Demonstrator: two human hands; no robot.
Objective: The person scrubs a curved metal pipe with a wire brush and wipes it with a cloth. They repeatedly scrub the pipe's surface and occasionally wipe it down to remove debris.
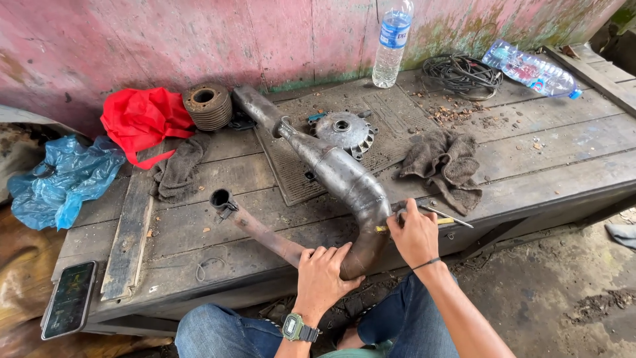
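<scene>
A long, bent, rusty metal exhaust pipe (338,174) lies across a wooden workbench (543,152). Its thin end with a round flange (221,199) points left, and its fat chamber curves back toward the wall. My left hand (322,275), with a green watch on the wrist, grips the pipe's bend at the bench's front edge. My right hand (415,233) holds a thin yellow-handled tool (442,219) against the pipe's right side.
On the bench lie a finned metal cylinder (207,105), a round metal disc (344,130), two grey rags (445,163), a red bag (142,118), a blue bag (58,179), coiled cable (462,73), two plastic bottles (392,44) and a phone (69,298).
</scene>
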